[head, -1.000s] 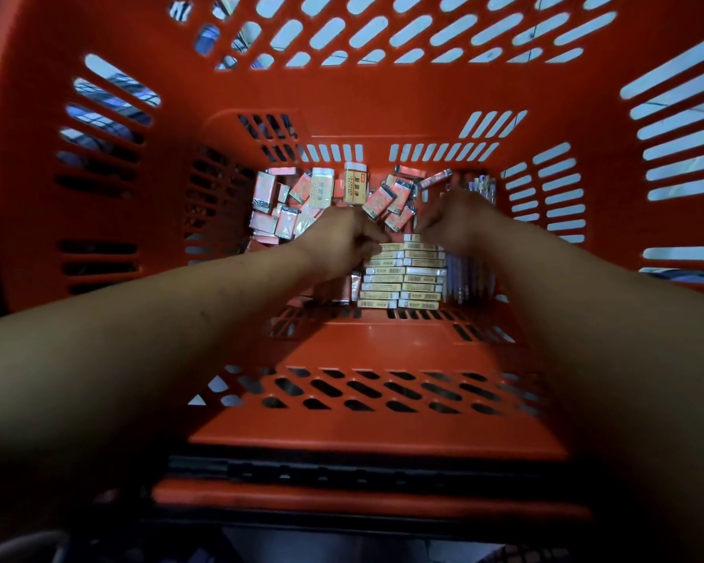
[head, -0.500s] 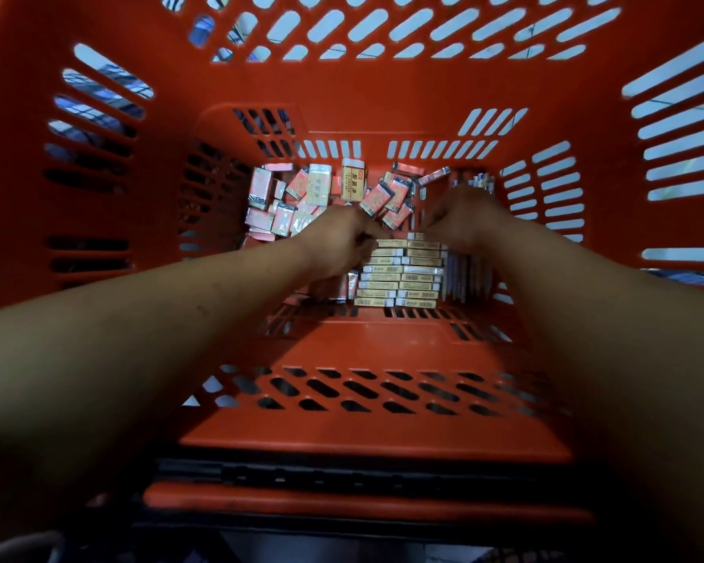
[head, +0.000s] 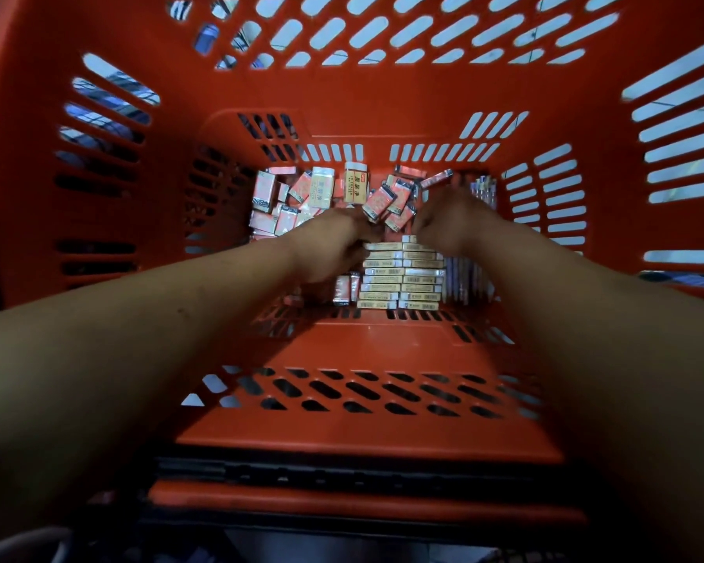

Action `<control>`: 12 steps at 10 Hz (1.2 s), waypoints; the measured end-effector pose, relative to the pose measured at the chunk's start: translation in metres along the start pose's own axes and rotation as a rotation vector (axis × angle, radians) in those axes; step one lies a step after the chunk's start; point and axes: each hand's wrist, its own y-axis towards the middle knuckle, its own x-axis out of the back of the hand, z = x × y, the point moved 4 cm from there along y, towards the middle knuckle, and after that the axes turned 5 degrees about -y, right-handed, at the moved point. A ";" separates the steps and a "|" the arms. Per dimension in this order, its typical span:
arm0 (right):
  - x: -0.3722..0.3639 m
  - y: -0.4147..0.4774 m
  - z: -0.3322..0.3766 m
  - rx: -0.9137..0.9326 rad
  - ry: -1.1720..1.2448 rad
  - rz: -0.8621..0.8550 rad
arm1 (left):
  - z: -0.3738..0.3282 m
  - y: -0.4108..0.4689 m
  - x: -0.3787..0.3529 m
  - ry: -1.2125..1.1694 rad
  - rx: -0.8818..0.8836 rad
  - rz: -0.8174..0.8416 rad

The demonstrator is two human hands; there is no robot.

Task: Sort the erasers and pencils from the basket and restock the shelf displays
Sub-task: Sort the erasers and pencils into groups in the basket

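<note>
Both forearms reach over the near wall of the red basket to its floor; a neat stack of flat barcoded boxes lies there between the wrists; the left hand and right hand sit knuckles-up at the stack's far edge, fingers curled under, their hold impossible to tell; beyond, loose erasers lie jumbled by the far wall, pencils in the far right corner.

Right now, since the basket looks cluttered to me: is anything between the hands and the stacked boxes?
Nothing visible. The left hand and right hand are at the far end of the stacked boxes; loose erasers lie beyond and to the left.
</note>
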 end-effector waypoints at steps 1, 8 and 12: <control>-0.002 0.001 0.002 0.041 -0.023 0.024 | 0.007 -0.011 0.013 0.061 0.067 -0.029; -0.006 0.007 -0.002 0.074 -0.009 -0.076 | 0.031 -0.017 0.009 -0.087 0.388 -0.138; -0.004 0.002 -0.001 0.096 -0.071 -0.032 | 0.030 -0.016 0.014 -0.331 0.351 -0.224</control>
